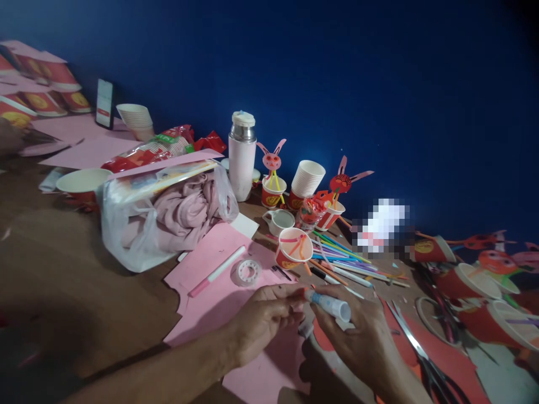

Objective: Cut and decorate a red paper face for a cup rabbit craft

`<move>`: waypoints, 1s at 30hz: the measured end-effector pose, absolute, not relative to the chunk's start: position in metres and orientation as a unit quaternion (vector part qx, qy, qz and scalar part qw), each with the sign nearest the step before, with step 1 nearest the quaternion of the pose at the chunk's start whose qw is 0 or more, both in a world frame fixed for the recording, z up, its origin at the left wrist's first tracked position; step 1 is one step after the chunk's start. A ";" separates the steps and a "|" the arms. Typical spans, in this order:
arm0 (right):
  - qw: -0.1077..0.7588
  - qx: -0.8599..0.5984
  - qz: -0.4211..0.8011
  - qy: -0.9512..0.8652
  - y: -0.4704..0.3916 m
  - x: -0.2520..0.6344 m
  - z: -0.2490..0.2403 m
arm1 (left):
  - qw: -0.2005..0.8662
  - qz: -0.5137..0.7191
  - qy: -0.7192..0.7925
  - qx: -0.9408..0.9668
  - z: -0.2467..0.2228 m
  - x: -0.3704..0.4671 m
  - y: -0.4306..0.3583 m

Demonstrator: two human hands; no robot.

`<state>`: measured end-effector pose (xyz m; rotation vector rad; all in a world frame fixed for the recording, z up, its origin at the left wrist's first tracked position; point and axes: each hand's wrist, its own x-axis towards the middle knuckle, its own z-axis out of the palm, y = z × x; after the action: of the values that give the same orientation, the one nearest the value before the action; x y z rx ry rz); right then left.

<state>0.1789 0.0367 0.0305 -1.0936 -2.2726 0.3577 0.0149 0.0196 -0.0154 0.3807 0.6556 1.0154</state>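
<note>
My left hand [263,317] comes in from seven o'clock, forearm bare, fingers curled and pinched together toward three o'clock. My right hand [357,331] enters from five o'clock, knuckles up, fingers closed in a grip.

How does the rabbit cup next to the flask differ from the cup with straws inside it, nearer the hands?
The rabbit cup stands upright; the straw cup is tipped, its mouth facing the camera. The rabbit cup carries a pink paper rabbit head on yellow straws above its rim; the straw cup has only orange and pink straw pieces inside. The rabbit cup stands by the flask; the straw cup lies nearer the tape roll. Both are red-printed paper cups.
</note>
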 end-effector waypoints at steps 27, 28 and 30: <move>0.476 -0.435 0.437 -0.627 0.046 0.185 0.045 | 0.845 0.467 0.231 0.116 0.001 0.021 0.008; 0.473 -0.432 0.449 -0.623 0.045 0.183 0.045 | 0.847 0.464 0.235 0.110 0.001 0.021 0.007; 0.473 -0.419 0.466 -0.619 0.043 0.181 0.045 | 0.850 0.460 0.235 0.107 0.001 0.021 0.005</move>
<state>0.1812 0.0433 0.0447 -1.0255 -1.5163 1.1412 0.0209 0.0048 0.0010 0.2252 0.4959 0.9686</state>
